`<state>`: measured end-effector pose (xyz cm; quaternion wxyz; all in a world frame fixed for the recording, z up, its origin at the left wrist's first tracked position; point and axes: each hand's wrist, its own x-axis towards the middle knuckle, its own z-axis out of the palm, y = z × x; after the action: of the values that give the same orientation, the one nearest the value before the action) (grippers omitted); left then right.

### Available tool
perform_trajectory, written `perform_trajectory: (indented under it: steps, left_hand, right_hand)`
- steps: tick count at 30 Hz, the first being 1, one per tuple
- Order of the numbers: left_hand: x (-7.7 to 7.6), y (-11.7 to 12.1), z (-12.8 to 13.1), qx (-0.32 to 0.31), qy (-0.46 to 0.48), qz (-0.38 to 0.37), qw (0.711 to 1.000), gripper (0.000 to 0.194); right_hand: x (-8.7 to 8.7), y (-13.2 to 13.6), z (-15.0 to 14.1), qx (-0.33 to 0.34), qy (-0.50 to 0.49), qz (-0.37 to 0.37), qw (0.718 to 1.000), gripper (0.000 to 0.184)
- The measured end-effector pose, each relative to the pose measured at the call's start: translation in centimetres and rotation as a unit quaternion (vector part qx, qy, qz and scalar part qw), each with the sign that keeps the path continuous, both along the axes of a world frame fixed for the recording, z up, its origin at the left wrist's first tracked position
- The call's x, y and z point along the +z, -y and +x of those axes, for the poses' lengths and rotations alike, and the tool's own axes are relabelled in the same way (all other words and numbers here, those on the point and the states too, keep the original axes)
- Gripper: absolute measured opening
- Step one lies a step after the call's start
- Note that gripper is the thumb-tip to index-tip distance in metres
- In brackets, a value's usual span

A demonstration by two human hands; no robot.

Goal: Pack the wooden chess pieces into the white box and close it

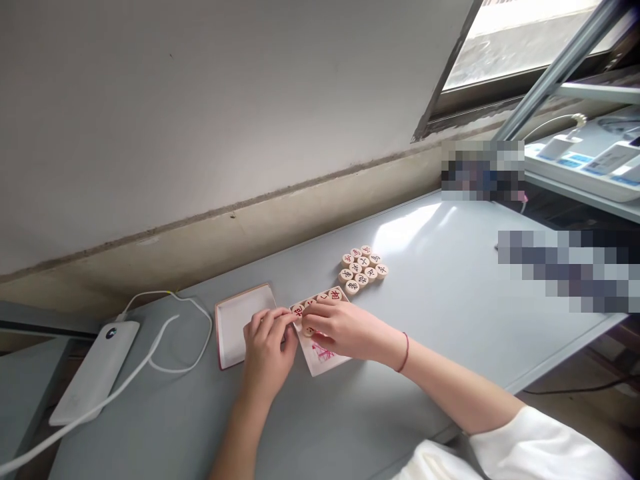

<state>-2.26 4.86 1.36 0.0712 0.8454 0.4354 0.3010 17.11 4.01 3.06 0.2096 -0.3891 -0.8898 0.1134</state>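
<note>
Round wooden xiangqi pieces with red characters lie in a tight cluster [361, 270] on the grey table [415, 313]. More pieces sit in a shallow white box with a red rim [323, 357], under and beside my right hand [340, 327], whose fingers lie over them. My left hand [267, 353] is pinched at the box's left corner, its fingertips against a piece [297, 310]. I cannot tell whether that piece is gripped. A matching empty white box lid [233, 327] lies just left of my left hand.
A white power bank [94, 372] with a looping white cable lies on the table's left side. Blurred patches cover items at the back right and right. A metal rod and a white device on a shelf stand upper right, below a window.
</note>
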Motion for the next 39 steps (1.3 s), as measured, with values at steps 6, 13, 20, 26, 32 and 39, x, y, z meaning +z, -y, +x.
perform_trajectory:
  steps: [6, 13, 20, 26, 32, 39]
  left_hand:
    - [0.0, -0.1, -0.2, 0.009, 0.0, 0.0, 1.0, 0.02]
    - [0.1, -0.1, -0.3, 0.014, -0.001, 0.0, 1.0, 0.017]
    - [0.3, -0.2, -0.5, 0.019, 0.0, -0.003, 1.0, 0.017]
    - [0.1, -0.2, -0.4, 0.008, 0.003, -0.022, 1.0, 0.017]
    - [0.1, -0.3, -0.5, 0.005, -0.006, -0.029, 1.0, 0.018]
    - [-0.2, -0.3, -0.5, 0.001, 0.02, -0.014, 1.0, 0.018]
  right_hand:
    - [0.0, 0.3, -0.2, -0.056, 0.102, -0.004, 0.993, 0.014]
    - [0.4, 0.5, -0.4, -0.048, 0.123, -0.041, 0.99, 0.014]
    - [-0.1, 0.5, -0.4, -0.055, 0.121, -0.037, 0.99, 0.013]
    - [-0.5, 0.6, -1.1, -0.061, 0.13, -0.031, 0.989, 0.014]
    - [1.2, -0.6, 1.4, -0.125, 0.045, -0.051, 0.99, 0.016]
    - [2.6, -6.7, 6.6, -0.347, 0.155, -0.13, 0.916, 0.027]
